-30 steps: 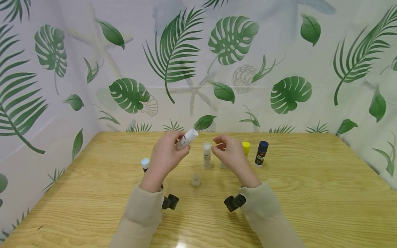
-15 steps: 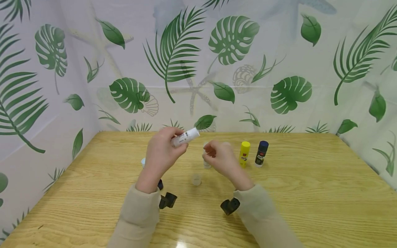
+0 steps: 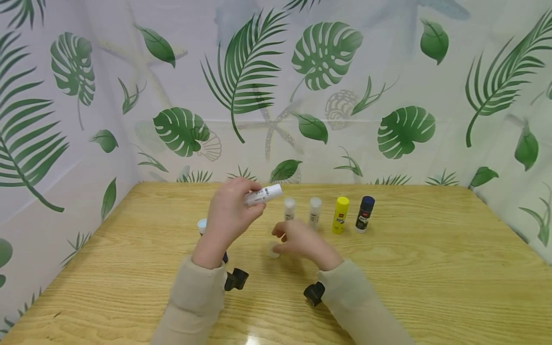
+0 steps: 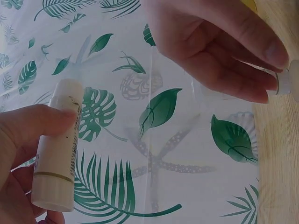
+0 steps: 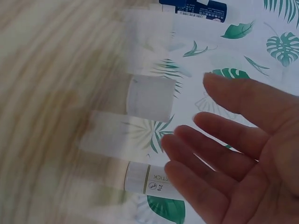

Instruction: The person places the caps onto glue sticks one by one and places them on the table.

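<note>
My left hand [image 3: 230,215] grips a white glue stick [image 3: 264,195] above the table, tilted nearly level. In the left wrist view the same glue stick [image 4: 58,144] shows a gold band near one end and a narrower other end. A small translucent white cap [image 3: 273,249] stands on the table, also visible as a pale cap [image 5: 151,99] in the right wrist view. My right hand [image 3: 300,240] is lowered beside that cap, its fingers loosely bent and spread with nothing gripped. Whether a fingertip touches the cap is unclear.
Behind my right hand stand two white glue sticks, one left [image 3: 289,209] and one right [image 3: 315,212], then a yellow glue stick [image 3: 340,215] and a navy one [image 3: 364,214]. A pale-blue-topped stick [image 3: 202,225] and a dark piece [image 3: 225,257] are partly hidden by my left arm.
My right hand has come down and left, from beside the standing white sticks to the small cap. The glue stick in my left hand has tipped closer to level.
</note>
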### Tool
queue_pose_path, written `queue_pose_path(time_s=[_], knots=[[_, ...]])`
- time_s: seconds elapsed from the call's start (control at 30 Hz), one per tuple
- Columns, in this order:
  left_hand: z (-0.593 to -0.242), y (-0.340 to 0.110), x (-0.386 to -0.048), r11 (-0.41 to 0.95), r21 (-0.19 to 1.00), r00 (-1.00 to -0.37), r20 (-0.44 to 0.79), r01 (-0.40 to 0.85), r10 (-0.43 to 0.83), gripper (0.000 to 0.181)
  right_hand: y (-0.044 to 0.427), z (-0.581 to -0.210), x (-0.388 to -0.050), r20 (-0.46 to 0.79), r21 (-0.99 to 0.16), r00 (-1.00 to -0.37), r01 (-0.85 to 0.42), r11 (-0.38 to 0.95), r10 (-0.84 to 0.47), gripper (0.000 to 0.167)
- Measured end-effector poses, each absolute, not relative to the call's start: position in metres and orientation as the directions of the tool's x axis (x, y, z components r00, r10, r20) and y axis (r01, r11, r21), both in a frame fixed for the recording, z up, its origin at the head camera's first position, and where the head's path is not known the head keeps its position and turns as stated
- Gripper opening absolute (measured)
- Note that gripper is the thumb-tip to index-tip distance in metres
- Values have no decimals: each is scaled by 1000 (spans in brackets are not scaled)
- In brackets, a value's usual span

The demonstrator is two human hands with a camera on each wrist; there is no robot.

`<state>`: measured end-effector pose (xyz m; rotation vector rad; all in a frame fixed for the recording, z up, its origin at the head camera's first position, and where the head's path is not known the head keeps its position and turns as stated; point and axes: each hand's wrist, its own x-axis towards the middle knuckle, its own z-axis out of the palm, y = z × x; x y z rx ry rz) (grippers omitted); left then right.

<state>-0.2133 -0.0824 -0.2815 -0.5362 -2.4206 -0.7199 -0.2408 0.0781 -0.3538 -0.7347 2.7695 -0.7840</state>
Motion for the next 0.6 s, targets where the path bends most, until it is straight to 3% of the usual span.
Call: queue_pose_path(time_s=[0.3,0.6], knots=[[-283,-80,-213,777,348,-761,601,524,244,20,78,-358,-237,-98,-511,-811,-457,728,-577,31],[-284,-81,-214,765,304,-720,633,568,282,20,82,-359,-238,-114,-542,-790,-459,704,-603,21]])
